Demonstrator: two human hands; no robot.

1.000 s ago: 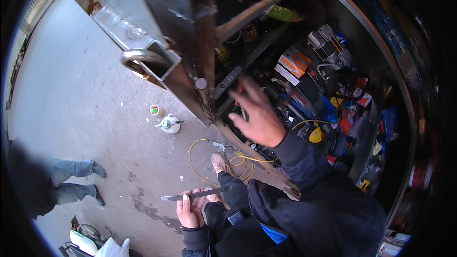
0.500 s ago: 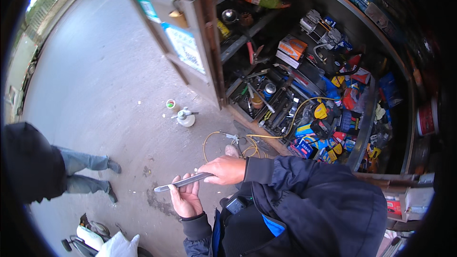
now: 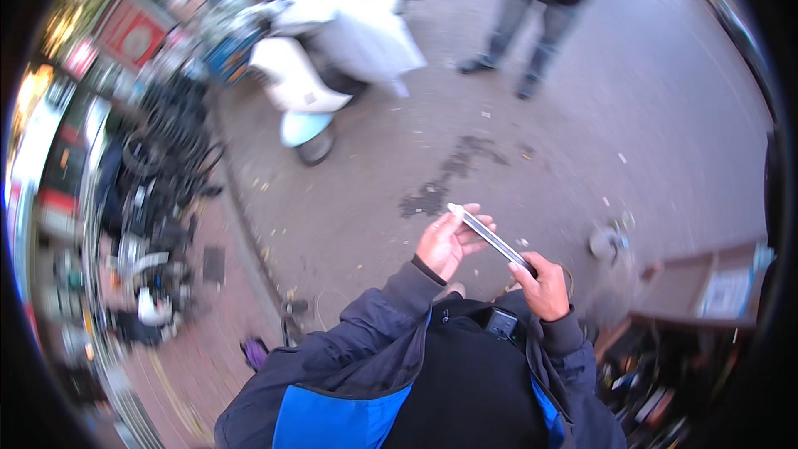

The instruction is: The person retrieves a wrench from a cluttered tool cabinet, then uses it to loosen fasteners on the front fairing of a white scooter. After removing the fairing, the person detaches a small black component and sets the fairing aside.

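Note:
A slim, flat grey metal bar (image 3: 496, 241) slants between my two hands at mid-view, above the pavement. My right hand (image 3: 544, 287) grips its nearer end, with the thumb pressed along the top. At the far end, my left hand (image 3: 442, 247) has its thumb on the tip, and the other fingers stretch out loosely behind the bar. Both hands touch the bar. Beneath it, the ground shows a dark wet stain (image 3: 453, 175).
A white scooter (image 3: 291, 83) stands at upper left. Another person (image 3: 536, 0) stands at the top. To the right are a blurred white spray bottle (image 3: 611, 243) and an open metal cabinet door (image 3: 690, 278). Parked bicycles (image 3: 158, 150) line the left kerb.
My view has swung left, away from the cabinet of tools toward the scooter and kerb. Both hands still hold the bar, and my left thumb now sits at its tip.

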